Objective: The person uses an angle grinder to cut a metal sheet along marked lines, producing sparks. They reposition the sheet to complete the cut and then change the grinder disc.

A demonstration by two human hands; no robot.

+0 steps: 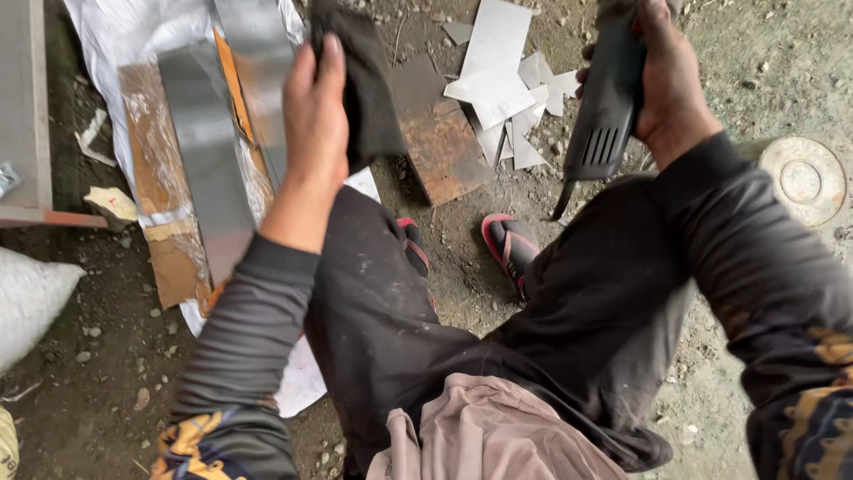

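My left hand [313, 124] is raised over the ground and grips a dark cloth [366, 84] that hangs down to its right. Just left of that hand, a long grey metal strip [206, 156] lies on a brown board. My right hand [668, 84] holds a dark angle grinder [606, 107] by its body, with the cord end pointing down towards my knee. Below both hands are my dark trousers and my feet in red and black sandals [508, 249].
A rusty metal plate [440, 133] and several pale sheet-metal offcuts [502, 76] lie on the dirt ahead. A round grinding disc [804, 178] lies at right. White plastic sheeting [120, 36] is under the board, and a white sack [31, 298] sits at left.
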